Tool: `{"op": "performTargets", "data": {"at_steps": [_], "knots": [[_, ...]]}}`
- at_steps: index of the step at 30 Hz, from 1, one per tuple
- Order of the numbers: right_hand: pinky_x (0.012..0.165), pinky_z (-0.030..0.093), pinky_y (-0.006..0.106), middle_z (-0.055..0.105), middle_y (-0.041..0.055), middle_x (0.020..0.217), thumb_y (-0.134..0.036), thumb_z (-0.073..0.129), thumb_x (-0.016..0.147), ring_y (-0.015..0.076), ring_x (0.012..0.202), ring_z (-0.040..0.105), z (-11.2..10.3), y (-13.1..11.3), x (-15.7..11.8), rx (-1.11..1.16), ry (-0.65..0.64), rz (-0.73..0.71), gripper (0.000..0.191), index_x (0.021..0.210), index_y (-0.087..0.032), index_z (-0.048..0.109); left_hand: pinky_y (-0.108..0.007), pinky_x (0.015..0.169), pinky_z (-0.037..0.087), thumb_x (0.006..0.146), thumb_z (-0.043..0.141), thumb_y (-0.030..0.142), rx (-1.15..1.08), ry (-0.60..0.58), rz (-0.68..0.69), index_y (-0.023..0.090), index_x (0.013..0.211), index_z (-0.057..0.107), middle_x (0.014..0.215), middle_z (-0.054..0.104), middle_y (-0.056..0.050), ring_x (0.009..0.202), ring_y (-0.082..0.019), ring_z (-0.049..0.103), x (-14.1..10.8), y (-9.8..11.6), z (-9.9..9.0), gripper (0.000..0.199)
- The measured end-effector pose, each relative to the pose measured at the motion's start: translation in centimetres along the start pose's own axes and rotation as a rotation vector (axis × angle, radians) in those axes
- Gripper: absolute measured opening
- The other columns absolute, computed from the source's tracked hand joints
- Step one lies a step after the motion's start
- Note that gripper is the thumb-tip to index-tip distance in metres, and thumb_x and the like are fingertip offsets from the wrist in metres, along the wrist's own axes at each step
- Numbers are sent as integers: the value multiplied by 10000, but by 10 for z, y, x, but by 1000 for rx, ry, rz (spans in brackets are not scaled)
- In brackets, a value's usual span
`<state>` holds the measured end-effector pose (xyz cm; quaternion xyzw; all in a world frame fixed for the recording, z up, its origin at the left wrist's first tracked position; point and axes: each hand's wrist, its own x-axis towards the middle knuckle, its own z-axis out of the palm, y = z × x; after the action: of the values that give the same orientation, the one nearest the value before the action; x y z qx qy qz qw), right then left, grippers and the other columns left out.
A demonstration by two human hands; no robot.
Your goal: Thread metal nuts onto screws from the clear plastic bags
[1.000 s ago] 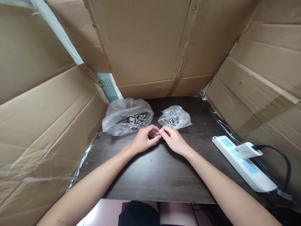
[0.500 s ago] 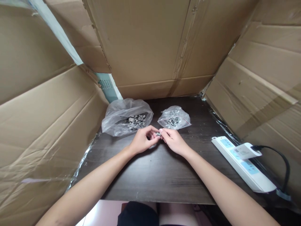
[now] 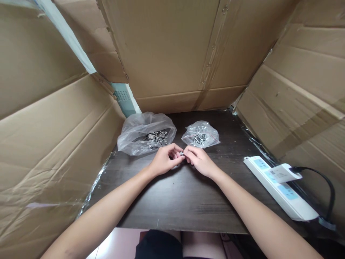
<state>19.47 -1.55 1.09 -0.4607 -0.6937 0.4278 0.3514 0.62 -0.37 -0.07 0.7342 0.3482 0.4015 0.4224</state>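
Note:
A small shiny metal piece (image 3: pixel 181 153) sits between the fingertips of both hands, above the dark table (image 3: pixel 185 201). My left hand (image 3: pixel 166 159) pinches it from the left with thumb and fingers. From the right, my right hand (image 3: pixel 198 160) has its closed fingertips on the same piece. Beyond my left hand lies a large open plastic bag (image 3: pixel 134 133) with several metal parts (image 3: pixel 159 138) inside. Behind my right hand is a smaller clear bag (image 3: pixel 212 136) holding several screw-like parts (image 3: pixel 199 138).
Cardboard walls (image 3: pixel 167 46) enclose the table at the back and both sides. A white power strip (image 3: pixel 280 190) with a white plug-in adapter (image 3: pixel 283 172) and black cable (image 3: pixel 330 183) lies at the right. The table's front edge is near my lap.
My right fingers have shifted slightly on the metal piece, and less of it shows between the hands. The whole view has moved a little; the bags lie as before.

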Motion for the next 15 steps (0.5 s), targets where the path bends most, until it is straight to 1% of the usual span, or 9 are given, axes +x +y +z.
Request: {"op": "performTargets", "data": {"at_steps": [3, 5, 7, 11, 13, 15], "knots": [[584, 338, 276, 486, -23, 588, -438, 437, 981, 130, 566, 441, 1, 0, 0, -37, 28, -1, 419, 634, -205, 467, -210, 605, 510, 859, 730, 326, -9, -4, 6, 126, 966, 641, 724, 667, -15, 618, -109, 622, 0, 0, 0, 243], [593, 345, 280, 487, -21, 594, -458, 424, 989, 134, 574, 447, 1, 0, -1, -34, 51, -7, 433, 639, -207, 465, -213, 606, 510, 860, 734, 333, -16, -8, 1, 125, 968, 640, 718, 667, -15, 612, -109, 622, 0, 1, 0, 252], [609, 359, 282, 500, -17, 620, -446, 434, 979, 142, 599, 463, 1, 0, -1, -25, 71, -23, 392, 676, -205, 502, -218, 606, 511, 862, 736, 345, -26, -13, -4, 125, 973, 640, 713, 667, -15, 605, -110, 622, -1, 1, 0, 264], [628, 375, 278, 516, -21, 657, -343, 488, 910, 149, 630, 474, 0, -1, -1, 7, 51, -48, 203, 797, -205, 583, -218, 604, 510, 859, 741, 362, -40, -4, 1, 130, 966, 642, 717, 671, -19, 615, -112, 626, -1, 0, 0, 274], [618, 370, 273, 514, -25, 653, -314, 511, 878, 145, 619, 463, 0, -1, -1, 22, 35, -45, 151, 795, -206, 577, -215, 601, 507, 859, 738, 360, -38, -1, 6, 129, 959, 644, 721, 670, -21, 618, -111, 623, -1, 0, 0, 269], [604, 360, 272, 506, -27, 638, -323, 517, 877, 141, 604, 450, 0, -1, -1, 19, 23, -35, 169, 763, -206, 561, -214, 598, 505, 859, 737, 355, -32, -6, 5, 125, 960, 647, 723, 670, -23, 611, -108, 618, -1, 0, 0, 266]]}}
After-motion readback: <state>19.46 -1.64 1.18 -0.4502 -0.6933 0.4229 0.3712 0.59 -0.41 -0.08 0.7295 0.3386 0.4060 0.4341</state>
